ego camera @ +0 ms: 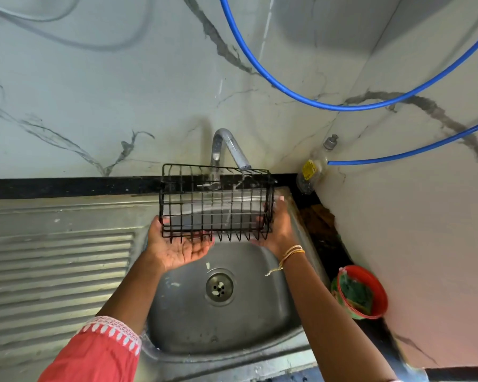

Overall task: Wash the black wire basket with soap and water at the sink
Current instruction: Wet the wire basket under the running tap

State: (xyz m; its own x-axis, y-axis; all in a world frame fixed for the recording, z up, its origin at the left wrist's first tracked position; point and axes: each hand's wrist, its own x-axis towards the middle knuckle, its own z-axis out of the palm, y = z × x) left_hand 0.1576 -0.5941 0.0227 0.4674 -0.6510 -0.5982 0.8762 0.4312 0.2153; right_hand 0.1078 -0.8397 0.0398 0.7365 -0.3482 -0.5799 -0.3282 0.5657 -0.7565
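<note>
The black wire basket hangs under the tap, above the sink bowl, with water running through it. The left hand cups its lower edge at 8 o'clock, palm up with relaxed fingers; the right hand grips its end at 3 o'clock. A red bowl sits at 4 o'clock, well apart; ribbed drainboard lies at 9 o'clock

Steel sink unit, ribbed drainboard; soap bottle, red tub on right counter.

left hand palm up, right hand cupped, arms extended
</note>
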